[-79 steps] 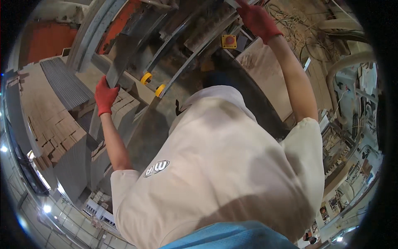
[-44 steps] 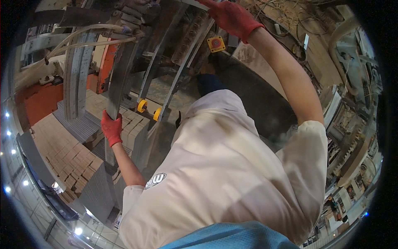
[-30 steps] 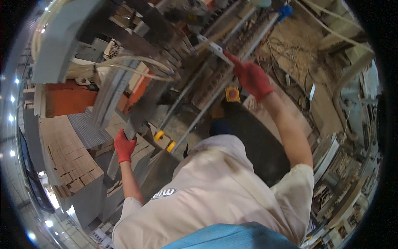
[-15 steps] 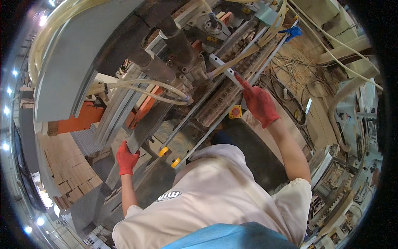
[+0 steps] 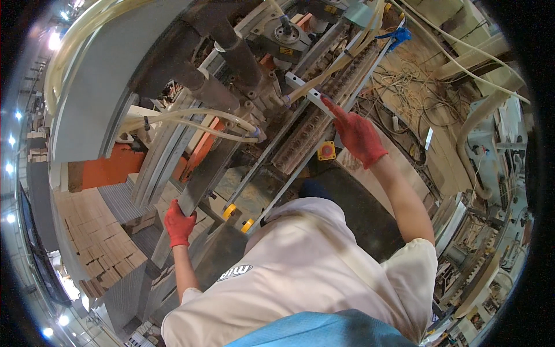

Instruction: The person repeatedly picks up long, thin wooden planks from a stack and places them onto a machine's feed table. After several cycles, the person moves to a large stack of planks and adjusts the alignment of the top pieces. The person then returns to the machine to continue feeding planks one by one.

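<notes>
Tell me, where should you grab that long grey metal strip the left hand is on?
Probably at its lower end, where the left hand in a red glove already grips the grey metal strip. The strip is long, flat and tilted, and its upper end runs in behind pale hoses, so wrapping fingers around the narrow edges from below looks easiest.

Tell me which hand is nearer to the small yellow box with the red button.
Right. The right hand is just above and beside the yellow box; the left hand grips a grey bar far off.
</notes>
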Demonstrator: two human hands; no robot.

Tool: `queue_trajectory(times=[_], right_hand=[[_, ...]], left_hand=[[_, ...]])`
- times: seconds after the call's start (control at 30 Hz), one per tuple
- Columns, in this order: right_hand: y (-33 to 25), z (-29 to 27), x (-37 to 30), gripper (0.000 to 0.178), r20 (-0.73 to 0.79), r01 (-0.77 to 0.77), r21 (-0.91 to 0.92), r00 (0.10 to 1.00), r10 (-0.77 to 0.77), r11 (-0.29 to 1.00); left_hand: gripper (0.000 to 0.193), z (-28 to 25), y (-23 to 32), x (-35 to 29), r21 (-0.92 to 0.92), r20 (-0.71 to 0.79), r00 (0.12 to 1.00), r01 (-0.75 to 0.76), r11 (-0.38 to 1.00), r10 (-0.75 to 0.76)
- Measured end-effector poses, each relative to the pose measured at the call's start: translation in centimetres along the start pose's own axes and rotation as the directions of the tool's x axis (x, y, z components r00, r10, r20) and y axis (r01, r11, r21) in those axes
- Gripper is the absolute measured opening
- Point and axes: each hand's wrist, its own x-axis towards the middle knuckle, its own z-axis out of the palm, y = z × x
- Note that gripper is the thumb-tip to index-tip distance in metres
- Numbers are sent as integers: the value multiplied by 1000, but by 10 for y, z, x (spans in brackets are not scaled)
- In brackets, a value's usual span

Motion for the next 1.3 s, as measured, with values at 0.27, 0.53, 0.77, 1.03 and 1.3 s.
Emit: queue_trajectory(times=[0.27, 0.53, 0.77, 1.03, 1.3], right_hand=[[-2, -6, 0, 70, 23, 15, -5, 1000, -15, 1000], [56, 49, 12, 78, -54, 112, 330, 994, -100, 937], [15, 11, 6, 78, 51, 32, 23, 998, -33, 999], [21, 4, 10, 70, 63, 60, -4, 996, -60, 998], [11, -20, 0, 73, 93, 79, 171, 991, -96, 982]], left_hand=[[49, 3, 0, -6, 23, -41, 999, -15, 1000, 16], [50, 7, 2, -5, -23, -132, 991, -36, 999, 32], [51, 26, -28, -12, 65, -194, 981, -4, 998, 17], [53, 10, -5, -8, 145, -24, 988, 156, 977, -154], [54, 5, 0, -13, 137, 6, 981, 190, 972, -193]])
